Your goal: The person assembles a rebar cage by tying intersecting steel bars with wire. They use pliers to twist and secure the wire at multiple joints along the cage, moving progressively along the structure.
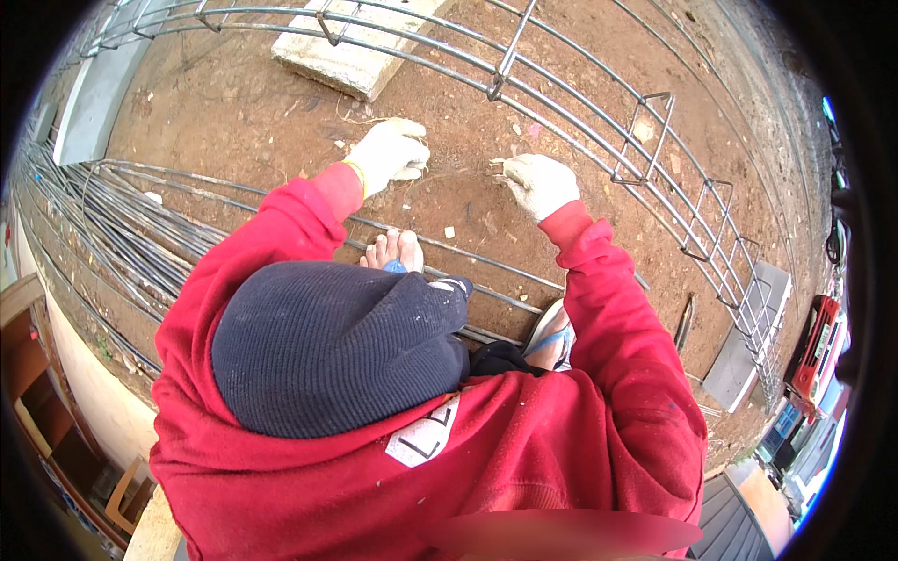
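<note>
My left hand (388,155), in a white work glove, is closed with the fingers curled inward above the bare soil. What it holds, if anything, is too small to make out; a thin strand (354,120) shows beside its knuckles. Across a short gap, my right hand (540,185) wears the same kind of glove. Its fingers are pinched together, and short thin wire ends (497,165) stick out from the tips. Beyond both hands curves a long rebar cage (496,86) of bars and rectangular stirrups. Neither hand touches it.
Loose steel bars (140,210) lie bundled at left, some running past my sandalled feet (395,251). A pale concrete slab (341,61) lies under the cage at the top. Grey boards (98,103) (748,337) rest at far left and right. Brown wooden furniture (56,411) stands at lower left.
</note>
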The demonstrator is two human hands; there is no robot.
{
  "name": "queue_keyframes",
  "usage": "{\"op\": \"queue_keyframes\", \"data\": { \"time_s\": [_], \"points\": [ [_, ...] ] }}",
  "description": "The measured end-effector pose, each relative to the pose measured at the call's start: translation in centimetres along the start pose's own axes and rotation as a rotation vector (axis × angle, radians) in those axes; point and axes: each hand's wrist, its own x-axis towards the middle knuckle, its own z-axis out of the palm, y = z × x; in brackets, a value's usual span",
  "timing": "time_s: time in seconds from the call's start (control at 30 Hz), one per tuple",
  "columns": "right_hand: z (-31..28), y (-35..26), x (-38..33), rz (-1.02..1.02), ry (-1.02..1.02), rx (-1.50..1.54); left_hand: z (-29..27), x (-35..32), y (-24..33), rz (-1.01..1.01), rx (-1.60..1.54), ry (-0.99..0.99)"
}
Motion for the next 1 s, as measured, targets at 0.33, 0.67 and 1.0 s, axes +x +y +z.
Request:
{"op": "queue_keyframes", "data": {
  "time_s": [0.33,0.67,1.0],
  "points": [
    [-0.5,0.9,-0.1,-0.052,0.137,0.035,-2.4,0.4,-1.8,-0.448,-0.574,-0.67],
    [-1.5,2.6,0.2,0.083,0.044,-0.02,-2.5,-1.0,1.0,-0.01,0.346,-0.391],
    [-0.7,2.8,0.6,0.3,-0.091,0.134,-0.4,-1.6,-0.7,0.907,1.243,0.216]
  ]
}}
